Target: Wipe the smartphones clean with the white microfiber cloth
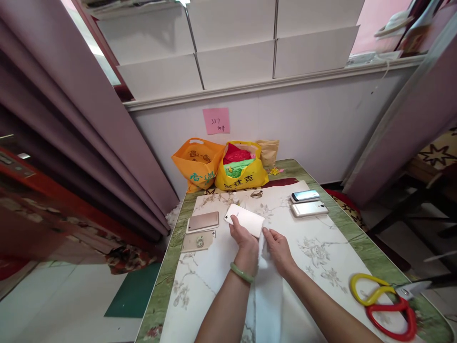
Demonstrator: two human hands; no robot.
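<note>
My left hand (243, 238) grips a white smartphone (246, 220), its back facing up and the thumb lying across it. At the phone's lower right corner, my right hand (277, 247) pinches the edge of a white cloth (266, 286) that hangs down between my forearms. Whether the right fingertips also touch the phone is hard to see. Left of my hands lie a rose-gold smartphone (203, 220) and a gold smartphone (194, 241) with a round ring on its back. To the right are a silver phone (305, 196) and a whitish phone (310, 208).
Scissors (383, 300) with yellow and red handles lie at the table's near right. An orange bag (198, 162), a yellow bag (243, 178) with red and green contents, and a brown paper bag (268, 151) stand at the back. Glasses (256, 194) lie before them.
</note>
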